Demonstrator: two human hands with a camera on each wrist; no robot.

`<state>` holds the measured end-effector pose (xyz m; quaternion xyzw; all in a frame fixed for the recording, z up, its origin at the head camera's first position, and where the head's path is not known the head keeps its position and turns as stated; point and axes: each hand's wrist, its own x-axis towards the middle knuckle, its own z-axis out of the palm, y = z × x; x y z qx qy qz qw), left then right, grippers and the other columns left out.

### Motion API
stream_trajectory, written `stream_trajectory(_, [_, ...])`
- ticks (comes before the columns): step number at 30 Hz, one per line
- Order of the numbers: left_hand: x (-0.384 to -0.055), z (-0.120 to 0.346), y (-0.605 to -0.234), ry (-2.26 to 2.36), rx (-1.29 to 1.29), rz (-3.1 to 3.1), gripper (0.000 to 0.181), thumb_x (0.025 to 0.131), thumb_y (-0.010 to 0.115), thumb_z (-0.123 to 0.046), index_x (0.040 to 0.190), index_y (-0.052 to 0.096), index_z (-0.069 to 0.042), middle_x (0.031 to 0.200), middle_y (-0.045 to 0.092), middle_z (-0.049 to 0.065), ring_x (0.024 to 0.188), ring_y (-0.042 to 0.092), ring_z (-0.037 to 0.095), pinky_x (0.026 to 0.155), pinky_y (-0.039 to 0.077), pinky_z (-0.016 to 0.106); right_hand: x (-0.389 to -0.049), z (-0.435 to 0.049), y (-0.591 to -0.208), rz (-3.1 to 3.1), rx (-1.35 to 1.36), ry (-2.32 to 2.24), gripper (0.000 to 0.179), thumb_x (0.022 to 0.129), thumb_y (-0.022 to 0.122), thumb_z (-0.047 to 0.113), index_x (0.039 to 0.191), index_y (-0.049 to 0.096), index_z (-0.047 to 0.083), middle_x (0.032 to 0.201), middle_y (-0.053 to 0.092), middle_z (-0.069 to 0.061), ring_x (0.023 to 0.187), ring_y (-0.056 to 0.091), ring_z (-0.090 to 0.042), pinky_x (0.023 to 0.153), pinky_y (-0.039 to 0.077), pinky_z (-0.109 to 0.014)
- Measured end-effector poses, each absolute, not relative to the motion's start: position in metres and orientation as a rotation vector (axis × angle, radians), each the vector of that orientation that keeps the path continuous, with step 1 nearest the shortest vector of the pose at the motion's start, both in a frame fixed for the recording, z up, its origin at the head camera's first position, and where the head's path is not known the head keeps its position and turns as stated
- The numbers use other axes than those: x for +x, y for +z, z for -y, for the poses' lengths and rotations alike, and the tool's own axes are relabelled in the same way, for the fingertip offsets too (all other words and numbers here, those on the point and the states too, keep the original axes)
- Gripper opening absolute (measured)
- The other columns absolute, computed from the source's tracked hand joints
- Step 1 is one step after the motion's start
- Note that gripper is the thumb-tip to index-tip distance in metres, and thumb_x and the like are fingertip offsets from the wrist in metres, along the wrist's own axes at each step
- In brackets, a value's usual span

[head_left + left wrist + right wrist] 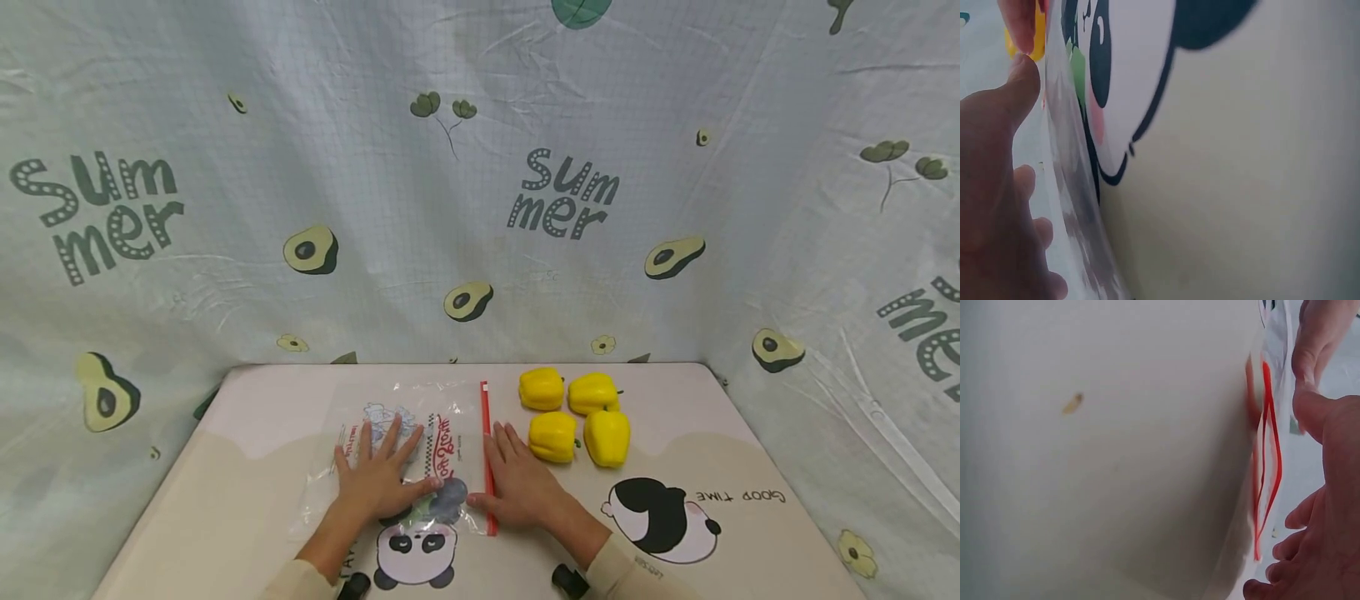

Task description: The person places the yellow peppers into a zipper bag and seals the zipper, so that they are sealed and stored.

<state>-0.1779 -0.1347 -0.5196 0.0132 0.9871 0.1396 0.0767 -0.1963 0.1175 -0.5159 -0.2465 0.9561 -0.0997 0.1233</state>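
Note:
A clear plastic zip bag with red print lies flat on the table, its red zip strip along the right side. My left hand is over the bag with fingers spread wide. Beside the strip is my right hand, fingers straight and close together, thumb reaching over the bag's edge. In the right wrist view the red strip shows as two lines slightly apart. Four-lobed yellow bell peppers, several in a cluster, sit just beyond the right hand; the nearest pepper is close to its fingertips. Neither hand grips anything.
The pale table bears printed cartoons, a panda below the bag and a dog at the right. A curtain printed with avocados surrounds the table's back and sides. Dark wrist devices sit by both sleeves.

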Motion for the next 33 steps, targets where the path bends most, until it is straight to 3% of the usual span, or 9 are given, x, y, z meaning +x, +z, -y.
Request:
stream_trajectory(14, [-0.176,0.131,-0.517,0.449,0.015,-2.833,0.095,0.082,0.061,-0.084,0.161,0.037,-0.036,0.176,0.015,0.016,0.157,-0.004,0.062,0.11,-0.002,0.092,-0.204,-0.123,-0.523,-2.713,-0.625,-0.457,0.101,0.093,0.062,0.069,0.167,0.022,0.014,0.177,0.014,-0.013,0.164,0.017,-0.033,0.13,0.028,-0.054])
stream_trajectory(33, [-0.177,0.132,-0.515,0.469,0.015,-2.812,0.098,0.083,0.067,-0.076,0.163,0.036,-0.028,0.176,0.015,0.016,0.158,-0.003,0.059,0.114,0.0,0.089,-0.209,-0.137,-0.52,-2.603,-0.644,-0.634,0.092,0.098,0.054,0.068,0.167,0.025,0.014,0.177,0.014,-0.008,0.165,0.014,-0.03,0.132,0.022,-0.056])
